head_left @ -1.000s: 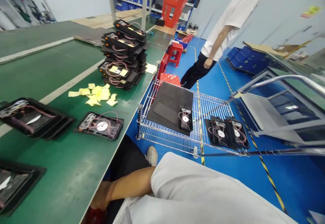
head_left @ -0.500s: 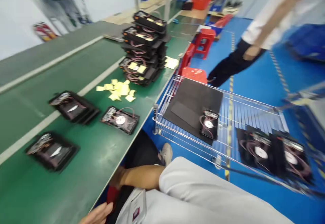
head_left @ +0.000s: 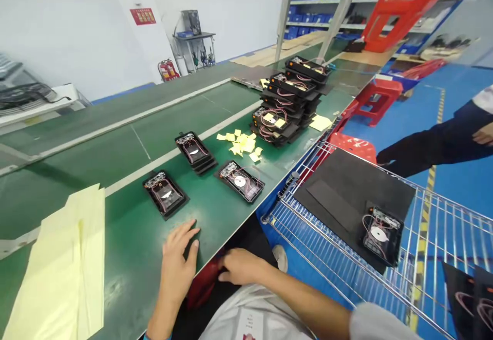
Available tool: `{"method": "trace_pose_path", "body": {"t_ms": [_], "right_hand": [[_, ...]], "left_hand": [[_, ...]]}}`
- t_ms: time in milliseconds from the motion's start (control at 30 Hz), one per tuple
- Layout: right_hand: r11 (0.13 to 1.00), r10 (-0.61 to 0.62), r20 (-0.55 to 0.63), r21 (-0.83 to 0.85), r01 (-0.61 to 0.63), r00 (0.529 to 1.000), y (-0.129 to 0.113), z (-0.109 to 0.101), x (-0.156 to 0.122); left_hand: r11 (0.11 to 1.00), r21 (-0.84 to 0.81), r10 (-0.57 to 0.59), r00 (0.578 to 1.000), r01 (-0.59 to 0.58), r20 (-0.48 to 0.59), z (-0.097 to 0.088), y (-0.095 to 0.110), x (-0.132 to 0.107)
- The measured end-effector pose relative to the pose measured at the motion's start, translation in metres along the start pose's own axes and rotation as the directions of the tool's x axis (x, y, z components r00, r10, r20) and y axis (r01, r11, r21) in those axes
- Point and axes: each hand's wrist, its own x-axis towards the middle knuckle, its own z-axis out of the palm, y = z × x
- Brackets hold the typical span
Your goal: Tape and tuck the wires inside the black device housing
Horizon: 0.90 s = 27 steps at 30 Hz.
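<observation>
Wired black tray (head_left: 165, 194) sits apart on the green surface (head_left: 127, 258), within easy reach; left hand (head_left: 179, 252) and right hand (head_left: 239, 268) rest open, gripping nothing.

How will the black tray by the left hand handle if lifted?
The tray looks rigid and flat, so it will probably lift as one piece. The pink wires look loosely routed and might snag. Being low and wide, it would likely slide rather than tip on the green bench.

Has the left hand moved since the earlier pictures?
Yes: the left hand has moved forward over the edge of the green bench onto its top.
</observation>
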Motion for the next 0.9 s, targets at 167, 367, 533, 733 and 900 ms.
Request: {"method": "trace_pose_path", "body": {"t_ms": [167,367,533,733,900], "right_hand": [[0.994,0.074,-0.346,-0.055,-0.099,0.935,-0.005,-0.065,-0.051],[0.898,0.236,-0.664,-0.13,-0.42,0.71,-0.002,-0.15,-0.005],[0.78,0.427,-0.561,-0.169,-0.603,0.709,0.013,-0.173,0.038],[0.737,0.431,-0.457,-0.319,-0.596,0.778,0.0,-0.16,0.033],[0.794,0.305,-0.38,-0.405,-0.453,0.873,-0.028,-0.114,0.015]], "left_hand": [[0.999,-0.024,0.041,0.998,-0.042,-0.051,0.006,-0.003,-0.008],[0.996,-0.022,0.082,0.994,-0.083,-0.067,0.01,0.002,-0.01],[0.994,-0.034,0.103,0.993,-0.106,-0.065,0.009,0.004,-0.012],[0.993,-0.082,0.076,0.996,-0.08,-0.054,0.01,0.005,-0.016],[0.998,-0.06,0.022,0.999,-0.024,-0.026,-0.003,-0.001,-0.018]]}}
